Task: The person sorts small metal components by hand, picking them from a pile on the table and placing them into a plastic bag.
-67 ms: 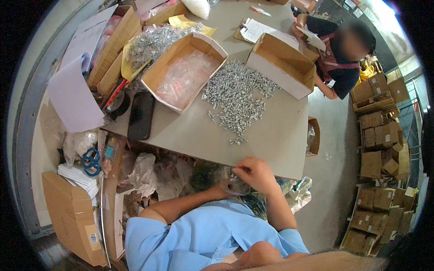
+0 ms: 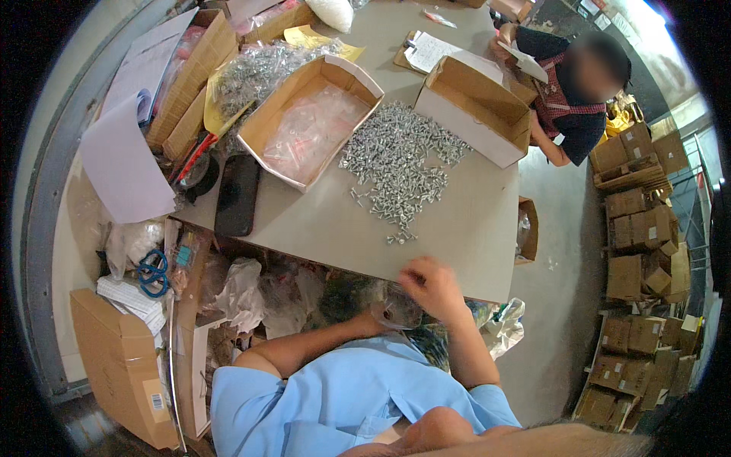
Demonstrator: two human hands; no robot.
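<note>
Just below the table's front edge, my left hand (image 2: 375,320) is closed on a clear plastic bag (image 2: 400,311). Most of its fingers are hidden by the bag. My right hand (image 2: 432,286) hovers at the table edge, above and right of the bag, its fingers curled downward. Anything between those fingertips is too small or hidden to make out. Beyond it, loose silver screws (image 2: 403,164) lie spread in a heap on the grey table (image 2: 320,236). Left of the heap, an open cardboard box (image 2: 304,180) holds clear plastic bags (image 2: 316,129).
Right of the screws stands a second open cardboard box (image 2: 476,126); a black phone (image 2: 237,196) lies at left. Blue-handled scissors (image 2: 153,273) rest by the left clutter. A co-worker (image 2: 563,107) holds papers at far right. Stacked cartons (image 2: 632,228) line the floor's right side.
My right hand has moved slightly up and right, away from the bag's mouth. My left hand stays with the bag. The co-worker's papers have shifted a little.
</note>
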